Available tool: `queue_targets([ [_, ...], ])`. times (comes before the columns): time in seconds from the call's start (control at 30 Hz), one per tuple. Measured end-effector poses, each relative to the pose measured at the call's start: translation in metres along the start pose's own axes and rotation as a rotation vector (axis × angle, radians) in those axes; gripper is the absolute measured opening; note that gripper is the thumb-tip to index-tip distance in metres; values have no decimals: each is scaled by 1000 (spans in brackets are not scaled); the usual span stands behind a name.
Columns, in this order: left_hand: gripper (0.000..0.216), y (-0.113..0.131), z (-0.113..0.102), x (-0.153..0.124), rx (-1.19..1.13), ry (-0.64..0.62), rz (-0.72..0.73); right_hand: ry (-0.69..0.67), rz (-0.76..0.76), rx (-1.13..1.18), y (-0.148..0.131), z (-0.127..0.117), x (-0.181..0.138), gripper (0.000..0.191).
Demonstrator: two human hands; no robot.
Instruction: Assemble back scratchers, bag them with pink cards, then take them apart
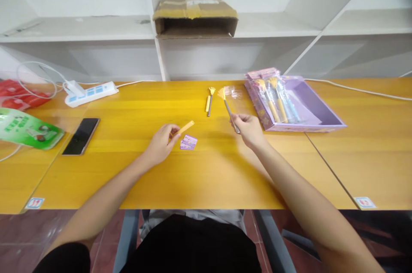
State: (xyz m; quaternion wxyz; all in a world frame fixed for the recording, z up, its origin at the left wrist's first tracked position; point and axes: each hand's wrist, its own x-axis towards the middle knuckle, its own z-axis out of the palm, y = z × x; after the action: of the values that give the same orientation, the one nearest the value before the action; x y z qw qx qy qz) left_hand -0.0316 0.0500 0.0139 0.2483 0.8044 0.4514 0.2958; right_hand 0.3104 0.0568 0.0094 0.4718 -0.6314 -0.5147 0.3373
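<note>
My left hand (164,142) is closed around one end of a short yellow tube (187,127), which points up and to the right. My right hand (249,130) grips the metal rod of a back scratcher (228,107); its yellow hand-shaped head points away from me. Just below the yellow tube lie small purple printed cards (188,142). Farther back, between my hands, a second back scratcher (210,101) rests on the table beside another yellow tube (207,104). A purple box (325,107) to the right holds several wrapped back scratchers (278,103).
On the left of the wooden table (206,178) lie a phone (81,136), a white power strip (93,94) and a green packet (28,129). Clear plastic wrapping (232,92) lies near the purple box. An open cardboard box (195,17) sits on the shelf behind.
</note>
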Motion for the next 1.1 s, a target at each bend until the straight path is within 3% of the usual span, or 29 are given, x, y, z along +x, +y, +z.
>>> queue_targets([
  [0.13,12,-9,2,-11,-38,0,42,-175,33,582,-11,25,-9,50],
  [0.23,12,-11,1,-15,-15,-13,65,-250,77,769,-4,40,-18,50],
  [0.53,16,-6,-10,-13,127,-14,200,-313,30,733,16,47,-34,28],
  [0.73,15,-4,-15,-15,149,46,217,-308,22,691,13,44,-38,40],
  [1.1,29,2,-9,-20,80,-39,217,-390,16,707,-5,40,-48,31],
])
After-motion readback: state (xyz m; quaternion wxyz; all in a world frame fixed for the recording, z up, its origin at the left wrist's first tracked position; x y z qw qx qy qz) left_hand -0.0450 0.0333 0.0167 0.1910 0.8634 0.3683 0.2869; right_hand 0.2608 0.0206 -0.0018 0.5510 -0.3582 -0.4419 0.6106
